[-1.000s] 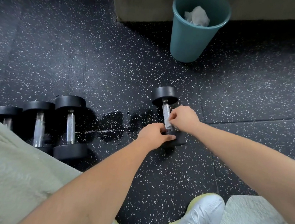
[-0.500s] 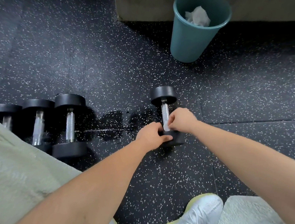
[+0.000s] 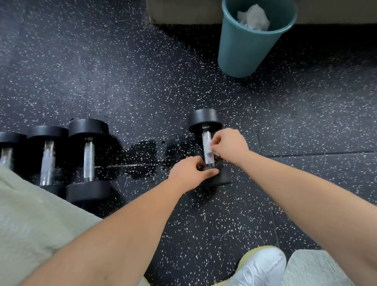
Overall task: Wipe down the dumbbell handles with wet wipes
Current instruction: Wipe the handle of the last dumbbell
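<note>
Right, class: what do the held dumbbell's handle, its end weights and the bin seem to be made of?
Handle: bright metal, likely knurled steel; it glints silver with a fine texture.
End weights: matte black, probably rubber-coated; no shine.
Bin: teal plastic, apparently; smooth wall, thin rim.

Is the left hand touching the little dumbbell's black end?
Touching. The head view shows the left hand curled over the near black end of the lone dumbbell, with no gap between them.
</note>
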A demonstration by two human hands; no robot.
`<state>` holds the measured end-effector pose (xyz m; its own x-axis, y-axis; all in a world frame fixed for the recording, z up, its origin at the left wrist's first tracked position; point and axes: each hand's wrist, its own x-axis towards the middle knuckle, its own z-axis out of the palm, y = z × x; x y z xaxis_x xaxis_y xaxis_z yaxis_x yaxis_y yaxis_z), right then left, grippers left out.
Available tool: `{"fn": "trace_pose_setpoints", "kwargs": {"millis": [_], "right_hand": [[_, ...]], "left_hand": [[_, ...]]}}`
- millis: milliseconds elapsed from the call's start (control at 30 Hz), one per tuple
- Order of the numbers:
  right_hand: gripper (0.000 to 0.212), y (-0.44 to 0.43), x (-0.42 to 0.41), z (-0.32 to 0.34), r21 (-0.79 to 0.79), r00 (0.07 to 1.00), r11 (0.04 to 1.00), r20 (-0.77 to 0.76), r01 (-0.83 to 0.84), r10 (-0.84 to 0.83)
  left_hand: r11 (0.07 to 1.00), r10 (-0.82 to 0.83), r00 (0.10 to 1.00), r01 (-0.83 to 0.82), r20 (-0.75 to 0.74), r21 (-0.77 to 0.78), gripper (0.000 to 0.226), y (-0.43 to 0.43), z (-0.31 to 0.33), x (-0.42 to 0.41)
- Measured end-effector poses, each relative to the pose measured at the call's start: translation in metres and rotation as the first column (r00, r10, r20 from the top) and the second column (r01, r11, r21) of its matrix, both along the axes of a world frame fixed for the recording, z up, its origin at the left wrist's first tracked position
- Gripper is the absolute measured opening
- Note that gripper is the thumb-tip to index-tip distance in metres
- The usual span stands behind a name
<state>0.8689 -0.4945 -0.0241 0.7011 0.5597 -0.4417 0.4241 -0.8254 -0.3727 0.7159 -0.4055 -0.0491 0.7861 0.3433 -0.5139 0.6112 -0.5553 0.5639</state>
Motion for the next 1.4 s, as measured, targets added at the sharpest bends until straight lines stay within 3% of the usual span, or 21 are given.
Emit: {"fn": "trace_pose_setpoints", "kwargs": {"millis": [100,167,300,400,567,700,900,1033,1133,1200,1300,1400], "right_hand": [[0.018,0.021,0.005,-0.003,0.123,0.982,0.977,0.055,0.175,-0.183],[0.017,0.026,-0.001,-0.008,0.156,0.977,0.968,0.055,0.198,-0.208],[0.014,0.013,-0.019,-0.010,0.103,0.989,0.988,0.084,0.113,-0.121],[0.015,0.003,-0.018,-0.008,0.027,0.999,0.999,0.018,0.038,-0.039],[0.021,0.026,0.003,-0.013,0.158,0.938,0.932,0.072,0.325,-0.339],[0.019,0.035,-0.015,-0.023,0.231,0.905,0.886,0.048,0.402,-0.423],[0.019,-0.010,-0.019,-0.018,0.114,0.983,0.977,0.008,0.181,-0.183],[0.014,0.011,-0.002,-0.012,0.249,0.952,0.925,0.028,0.288,-0.304],[0.010,0.035,-0.001,-0.013,0.256,0.941,0.909,-0.006,0.328,-0.337],[0.013,0.040,-0.006,-0.018,0.213,0.954,0.933,0.009,0.290,-0.299],[0.015,0.029,-0.011,-0.017,0.142,0.989,0.981,0.052,0.132,-0.141],[0.014,0.012,-0.015,-0.015,0.031,0.999,0.999,0.049,-0.013,0.012]], "left_hand": [[1.000,-0.012,1.000,0.012,-0.024,-0.010,0.051,0.002,0.000,0.001],[1.000,-0.015,0.999,0.014,-0.032,-0.014,0.049,0.002,-0.001,0.001],[0.999,-0.011,0.999,0.009,-0.038,-0.041,0.046,0.006,-0.001,0.000],[0.999,-0.022,0.999,0.021,-0.050,-0.030,0.045,0.008,0.002,-0.001],[0.999,-0.017,0.999,0.017,-0.031,-0.027,0.046,0.005,0.000,-0.002],[0.998,-0.039,0.999,0.038,-0.030,-0.041,0.038,0.006,-0.001,-0.006],[0.989,0.030,0.999,-0.035,-0.040,-0.143,0.025,0.013,-0.005,-0.012],[0.985,0.067,0.997,-0.073,-0.043,-0.157,0.036,0.006,0.003,-0.012],[0.977,0.086,0.994,-0.097,-0.063,-0.191,0.061,-0.001,0.012,-0.014],[0.991,0.046,0.996,-0.055,-0.072,-0.124,0.072,-0.005,0.014,-0.016],[0.999,-0.012,0.999,0.014,-0.041,0.031,0.060,-0.009,0.013,-0.013],[0.996,-0.047,0.999,0.047,-0.007,0.079,0.052,-0.013,0.013,-0.011]]}}
